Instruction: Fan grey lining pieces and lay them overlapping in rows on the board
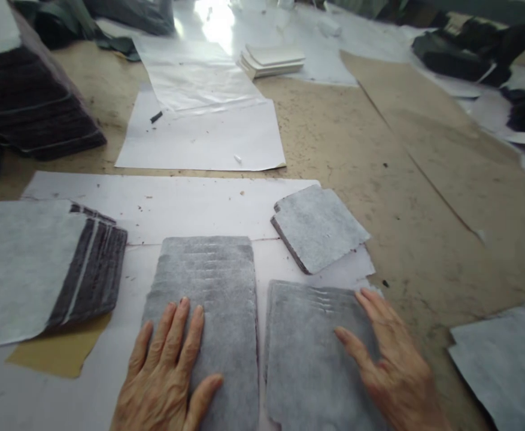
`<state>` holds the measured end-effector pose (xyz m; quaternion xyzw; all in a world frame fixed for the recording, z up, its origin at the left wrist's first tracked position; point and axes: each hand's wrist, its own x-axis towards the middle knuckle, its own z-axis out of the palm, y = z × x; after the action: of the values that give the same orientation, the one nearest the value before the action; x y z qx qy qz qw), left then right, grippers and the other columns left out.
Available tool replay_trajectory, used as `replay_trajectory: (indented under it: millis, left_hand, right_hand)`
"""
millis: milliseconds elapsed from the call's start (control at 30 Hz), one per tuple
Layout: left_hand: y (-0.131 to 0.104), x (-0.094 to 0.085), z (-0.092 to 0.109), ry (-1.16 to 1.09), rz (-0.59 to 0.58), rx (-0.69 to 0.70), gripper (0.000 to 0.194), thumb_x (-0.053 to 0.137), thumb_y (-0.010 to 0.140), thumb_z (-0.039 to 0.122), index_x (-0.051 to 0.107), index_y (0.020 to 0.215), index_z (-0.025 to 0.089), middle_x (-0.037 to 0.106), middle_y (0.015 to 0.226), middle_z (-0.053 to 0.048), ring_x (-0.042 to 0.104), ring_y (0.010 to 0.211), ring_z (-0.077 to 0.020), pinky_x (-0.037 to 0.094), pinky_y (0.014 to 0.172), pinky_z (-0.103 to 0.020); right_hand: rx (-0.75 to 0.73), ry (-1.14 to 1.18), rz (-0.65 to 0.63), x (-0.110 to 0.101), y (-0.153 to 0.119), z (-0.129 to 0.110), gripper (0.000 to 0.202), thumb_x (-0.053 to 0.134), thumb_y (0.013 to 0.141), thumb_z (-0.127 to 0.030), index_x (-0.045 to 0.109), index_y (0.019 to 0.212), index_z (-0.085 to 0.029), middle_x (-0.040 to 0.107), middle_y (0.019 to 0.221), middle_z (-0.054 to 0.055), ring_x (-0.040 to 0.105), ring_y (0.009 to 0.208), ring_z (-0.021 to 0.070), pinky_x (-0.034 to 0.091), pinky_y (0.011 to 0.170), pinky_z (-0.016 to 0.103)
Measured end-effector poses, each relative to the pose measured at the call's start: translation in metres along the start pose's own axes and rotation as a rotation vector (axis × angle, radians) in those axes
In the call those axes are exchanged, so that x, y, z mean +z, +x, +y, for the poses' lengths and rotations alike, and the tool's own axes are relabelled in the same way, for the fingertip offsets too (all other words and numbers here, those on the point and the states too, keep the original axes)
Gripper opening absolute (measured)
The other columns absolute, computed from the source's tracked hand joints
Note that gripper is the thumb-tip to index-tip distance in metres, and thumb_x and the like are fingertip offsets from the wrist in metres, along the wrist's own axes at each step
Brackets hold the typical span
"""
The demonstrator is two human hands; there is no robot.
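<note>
My left hand [167, 365] lies flat with spread fingers on a fanned row of grey cloth pieces [219, 299], their top edges overlapping in steps. To its right, my right hand [388, 359] rests along the right edge of a second fanned pile of grey pieces [311, 347], thumb on top and fingers at the far corner. A narrow gap separates the two piles. Just beyond the right pile sits a small stack of notched grey pieces [320, 227], turned at an angle. The near ends of both piles run out of view.
A thick stack of dark-edged pieces [91, 269] stands at left over yellow card [60, 347]. Taller dark stacks [33, 102] rise behind it. White paper sheets [203, 140] cover part of the brown table [334, 131]. More grey pieces [509, 365] lie at lower right.
</note>
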<state>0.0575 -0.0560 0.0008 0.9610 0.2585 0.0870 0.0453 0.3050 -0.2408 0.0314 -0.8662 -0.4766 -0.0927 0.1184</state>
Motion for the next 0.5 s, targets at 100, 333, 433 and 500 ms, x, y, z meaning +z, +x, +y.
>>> replay_trajectory:
  millis: [100, 333, 433, 500]
  left_hand:
    - [0.001, 0.001, 0.0, -0.018, 0.027, 0.006, 0.072, 0.045, 0.077, 0.042, 0.021, 0.139, 0.013, 0.029, 0.142, -0.016, 0.026, 0.13, -0.0313, 0.017, 0.106, -0.049]
    - [0.001, 0.005, -0.001, -0.027, 0.047, 0.011, 0.07, 0.04, 0.079, 0.042, 0.02, 0.139, 0.013, 0.029, 0.142, -0.017, 0.028, 0.128, -0.032, 0.018, 0.104, -0.051]
    - [-0.001, 0.004, -0.001, -0.022, 0.045, 0.017, 0.071, 0.042, 0.078, 0.043, 0.02, 0.139, 0.013, 0.029, 0.142, -0.017, 0.027, 0.129, -0.0324, 0.018, 0.105, -0.05]
    - [-0.001, 0.003, -0.002, -0.017, 0.034, 0.019, 0.072, 0.043, 0.078, 0.042, 0.02, 0.139, 0.013, 0.028, 0.142, -0.016, 0.026, 0.13, -0.032, 0.017, 0.105, -0.049]
  right_hand:
    - [-0.019, 0.017, -0.065, 0.002, 0.009, 0.021, 0.054, 0.047, 0.083, -0.044, 0.04, 0.126, -0.012, 0.049, 0.125, 0.016, 0.046, 0.116, 0.0272, 0.04, 0.095, 0.045]
    - [-0.033, 0.058, -0.273, -0.01, 0.04, 0.031, 0.053, 0.068, 0.065, -0.041, 0.052, 0.109, -0.016, 0.055, 0.106, 0.011, 0.05, 0.099, 0.0262, 0.043, 0.082, 0.042]
    - [-0.021, 0.105, -0.35, -0.014, 0.049, 0.027, 0.041, 0.07, 0.062, -0.035, 0.055, 0.097, -0.019, 0.055, 0.1, 0.008, 0.049, 0.095, 0.0242, 0.042, 0.08, 0.039]
    - [0.01, 0.115, -0.375, -0.014, 0.052, 0.026, 0.033, 0.068, 0.063, -0.034, 0.055, 0.089, -0.019, 0.056, 0.095, 0.006, 0.051, 0.091, 0.023, 0.042, 0.077, 0.037]
